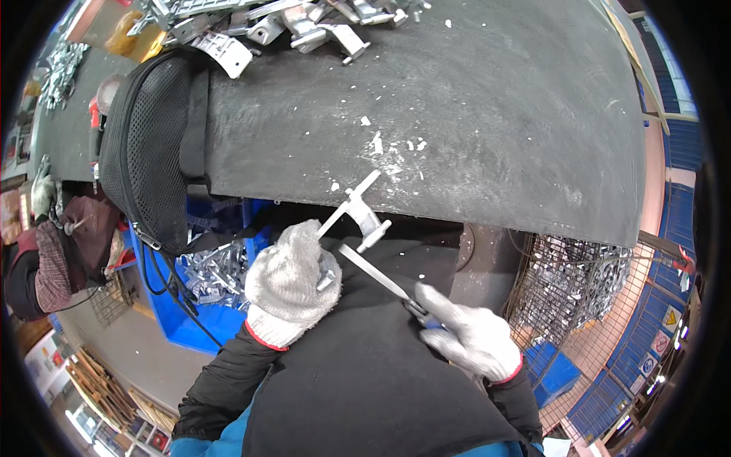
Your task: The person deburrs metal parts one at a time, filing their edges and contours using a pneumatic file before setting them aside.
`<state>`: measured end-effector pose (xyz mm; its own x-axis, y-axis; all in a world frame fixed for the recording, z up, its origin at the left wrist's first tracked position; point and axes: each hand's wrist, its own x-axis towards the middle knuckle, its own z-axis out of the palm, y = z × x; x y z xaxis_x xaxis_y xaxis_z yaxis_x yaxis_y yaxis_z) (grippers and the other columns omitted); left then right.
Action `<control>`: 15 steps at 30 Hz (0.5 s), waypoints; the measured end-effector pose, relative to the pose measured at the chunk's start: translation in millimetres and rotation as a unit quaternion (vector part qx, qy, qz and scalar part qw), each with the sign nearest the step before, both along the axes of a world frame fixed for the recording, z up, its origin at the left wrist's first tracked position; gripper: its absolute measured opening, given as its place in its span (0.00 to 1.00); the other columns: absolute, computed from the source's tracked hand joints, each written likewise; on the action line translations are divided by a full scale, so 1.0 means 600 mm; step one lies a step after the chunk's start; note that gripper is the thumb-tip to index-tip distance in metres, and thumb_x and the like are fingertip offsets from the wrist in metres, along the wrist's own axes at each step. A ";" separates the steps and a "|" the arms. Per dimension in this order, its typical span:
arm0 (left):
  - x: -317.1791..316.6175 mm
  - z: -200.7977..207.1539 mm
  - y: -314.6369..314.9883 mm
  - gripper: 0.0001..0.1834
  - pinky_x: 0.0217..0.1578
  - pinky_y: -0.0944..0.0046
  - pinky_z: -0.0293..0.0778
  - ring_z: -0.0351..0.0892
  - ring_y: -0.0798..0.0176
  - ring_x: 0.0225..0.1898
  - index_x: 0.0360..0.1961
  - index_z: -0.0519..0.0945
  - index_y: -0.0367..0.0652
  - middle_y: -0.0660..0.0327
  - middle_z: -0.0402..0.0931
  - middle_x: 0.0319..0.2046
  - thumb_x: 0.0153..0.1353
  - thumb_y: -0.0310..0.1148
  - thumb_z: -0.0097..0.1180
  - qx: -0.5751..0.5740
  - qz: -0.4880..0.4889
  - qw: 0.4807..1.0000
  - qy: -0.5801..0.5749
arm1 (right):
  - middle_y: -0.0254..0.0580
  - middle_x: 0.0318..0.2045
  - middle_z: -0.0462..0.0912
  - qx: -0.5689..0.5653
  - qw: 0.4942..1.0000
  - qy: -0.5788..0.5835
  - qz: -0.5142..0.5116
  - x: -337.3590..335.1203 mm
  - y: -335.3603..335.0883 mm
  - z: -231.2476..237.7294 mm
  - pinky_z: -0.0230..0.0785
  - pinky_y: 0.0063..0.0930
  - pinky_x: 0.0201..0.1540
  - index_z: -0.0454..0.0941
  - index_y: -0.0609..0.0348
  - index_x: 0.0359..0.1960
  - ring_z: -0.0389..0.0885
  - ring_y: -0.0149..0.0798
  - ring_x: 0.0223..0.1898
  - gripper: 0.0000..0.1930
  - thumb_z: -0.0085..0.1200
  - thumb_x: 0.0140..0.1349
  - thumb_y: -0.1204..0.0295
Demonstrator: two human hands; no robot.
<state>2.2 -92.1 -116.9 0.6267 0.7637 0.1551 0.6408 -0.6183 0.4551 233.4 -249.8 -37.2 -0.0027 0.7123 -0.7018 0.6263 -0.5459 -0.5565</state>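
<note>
My left hand [293,278], in a white knit glove with a red cuff edge, is closed around one end of a silvery cast metal bracket [364,218]. The bracket sticks out toward the table's near edge, its arms spread. In my right hand [474,339], gloved the same way, is a hand file [379,276] with a long flat pale blade and a dark handle. The blade points up and left, its tip close below the bracket; I cannot tell whether they touch. Both hands are over my black apron [358,358].
White flakes [392,160] lie on the dark tabletop [495,114]. More metal castings [304,30] are heaped at the far edge. A black mesh bag [148,137] stands at left, above a blue bin [186,335] of small parts. A wire cage [525,297] holds parts at right. Another person [57,259] is far left.
</note>
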 end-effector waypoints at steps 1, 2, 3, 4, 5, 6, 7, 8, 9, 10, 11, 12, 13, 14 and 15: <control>0.000 0.003 -0.002 0.28 0.31 0.56 0.79 0.84 0.50 0.29 0.55 0.76 0.36 0.54 0.81 0.34 0.49 0.24 0.66 -0.033 -0.004 0.999 -0.004 | 0.47 0.40 0.89 0.031 0.995 0.079 -0.053 0.004 -0.009 0.002 0.82 0.39 0.47 0.67 0.39 0.75 0.90 0.52 0.41 0.36 0.63 0.66 0.54; 0.003 0.000 -0.004 0.29 0.31 0.56 0.80 0.85 0.50 0.30 0.55 0.77 0.38 0.55 0.81 0.34 0.48 0.24 0.66 -0.012 0.006 1.000 -0.016 | 0.45 0.38 0.89 0.038 0.993 0.100 -0.050 0.011 -0.015 0.002 0.81 0.34 0.47 0.65 0.42 0.77 0.90 0.47 0.38 0.37 0.61 0.67 0.57; -0.003 -0.002 -0.007 0.29 0.31 0.56 0.80 0.85 0.50 0.30 0.55 0.77 0.38 0.55 0.81 0.34 0.48 0.24 0.66 -0.016 0.005 1.000 -0.013 | 0.45 0.38 0.89 0.034 0.993 0.103 -0.052 0.013 -0.021 -0.002 0.81 0.34 0.47 0.65 0.42 0.77 0.90 0.47 0.38 0.37 0.61 0.67 0.57; -0.003 -0.005 -0.009 0.29 0.32 0.56 0.80 0.85 0.50 0.30 0.55 0.77 0.38 0.55 0.81 0.34 0.48 0.24 0.67 -0.038 0.018 0.999 -0.014 | 0.42 0.36 0.87 -0.049 0.971 0.200 -0.122 0.020 -0.019 -0.004 0.79 0.31 0.44 0.65 0.43 0.77 0.87 0.42 0.35 0.37 0.61 0.66 0.56; -0.002 -0.008 -0.011 0.29 0.33 0.55 0.80 0.85 0.49 0.30 0.54 0.77 0.39 0.55 0.81 0.33 0.47 0.24 0.67 -0.059 0.031 0.998 -0.014 | 0.39 0.34 0.85 -0.130 0.928 0.293 -0.190 0.025 -0.017 -0.007 0.78 0.29 0.42 0.64 0.43 0.78 0.85 0.37 0.31 0.37 0.60 0.66 0.56; -0.003 -0.010 -0.013 0.28 0.33 0.56 0.81 0.85 0.49 0.30 0.55 0.77 0.39 0.55 0.80 0.33 0.49 0.24 0.67 -0.045 0.027 0.998 -0.023 | 0.33 0.33 0.81 -0.166 0.902 0.337 -0.211 0.027 -0.015 -0.013 0.73 0.24 0.37 0.60 0.47 0.80 0.76 0.29 0.28 0.40 0.57 0.67 0.54; -0.003 -0.011 -0.014 0.28 0.33 0.56 0.81 0.85 0.49 0.30 0.55 0.77 0.39 0.55 0.80 0.33 0.49 0.24 0.67 -0.047 0.025 0.998 -0.023 | 0.33 0.33 0.81 -0.167 0.901 0.338 -0.214 0.025 -0.016 -0.021 0.73 0.24 0.37 0.60 0.47 0.80 0.76 0.29 0.28 0.40 0.57 0.67 0.54; -0.003 -0.012 -0.014 0.28 0.34 0.58 0.80 0.85 0.52 0.30 0.56 0.77 0.38 0.55 0.81 0.35 0.50 0.26 0.66 -0.062 0.021 0.997 -0.029 | 0.33 0.45 0.79 -0.191 0.869 0.392 -0.233 0.022 -0.016 -0.033 0.71 0.20 0.37 0.57 0.54 0.80 0.76 0.26 0.34 0.42 0.59 0.67 0.58; -0.003 -0.012 -0.015 0.29 0.34 0.60 0.79 0.84 0.55 0.30 0.56 0.76 0.37 0.55 0.81 0.37 0.51 0.28 0.66 -0.077 0.017 0.996 -0.035 | 0.33 0.57 0.77 -0.214 0.833 0.445 -0.250 0.021 -0.016 -0.042 0.70 0.15 0.38 0.55 0.61 0.80 0.75 0.24 0.40 0.44 0.61 0.66 0.61; -0.001 -0.018 -0.015 0.29 0.35 0.61 0.79 0.85 0.55 0.31 0.56 0.77 0.37 0.55 0.82 0.38 0.50 0.28 0.66 -0.067 0.019 0.997 -0.029 | 0.38 0.65 0.74 -0.271 0.813 0.460 -0.231 0.026 -0.013 -0.047 0.73 0.19 0.51 0.53 0.65 0.80 0.78 0.29 0.52 0.44 0.62 0.68 0.60; 0.000 -0.019 -0.015 0.29 0.35 0.61 0.79 0.85 0.55 0.31 0.56 0.77 0.37 0.55 0.82 0.38 0.50 0.28 0.66 -0.067 0.019 0.997 -0.027 | 0.38 0.65 0.74 -0.272 0.813 0.461 -0.231 0.022 -0.012 -0.051 0.73 0.19 0.51 0.53 0.65 0.80 0.78 0.29 0.52 0.44 0.62 0.68 0.60; 0.000 -0.020 -0.015 0.29 0.35 0.61 0.79 0.85 0.55 0.32 0.56 0.77 0.37 0.55 0.82 0.39 0.50 0.28 0.66 -0.065 0.018 0.997 -0.028 | 0.42 0.69 0.71 -0.242 0.812 0.471 -0.246 0.016 -0.013 -0.055 0.67 0.21 0.61 0.53 0.66 0.79 0.74 0.32 0.60 0.45 0.62 0.68 0.58; -0.001 -0.020 -0.015 0.29 0.36 0.61 0.79 0.85 0.55 0.32 0.56 0.77 0.37 0.55 0.82 0.39 0.50 0.28 0.66 -0.064 0.019 0.997 -0.028 | 0.45 0.72 0.69 -0.213 0.811 0.480 -0.259 0.012 -0.015 -0.059 0.62 0.24 0.70 0.53 0.67 0.79 0.71 0.35 0.68 0.45 0.62 0.68 0.57; -0.003 -0.022 -0.015 0.29 0.36 0.61 0.79 0.85 0.55 0.32 0.56 0.77 0.37 0.55 0.82 0.39 0.50 0.28 0.66 -0.064 0.020 0.997 -0.027 | 0.45 0.72 0.69 -0.214 0.810 0.481 -0.258 0.011 -0.017 -0.064 0.62 0.24 0.70 0.53 0.67 0.79 0.71 0.35 0.68 0.45 0.62 0.68 0.57; -0.005 -0.024 -0.015 0.29 0.36 0.61 0.79 0.85 0.54 0.33 0.56 0.77 0.37 0.55 0.82 0.39 0.50 0.28 0.66 -0.061 0.020 0.998 -0.028 | 0.46 0.73 0.67 -0.223 0.799 0.491 -0.266 0.011 -0.019 -0.068 0.53 0.26 0.74 0.53 0.68 0.79 0.65 0.36 0.73 0.46 0.63 0.69 0.56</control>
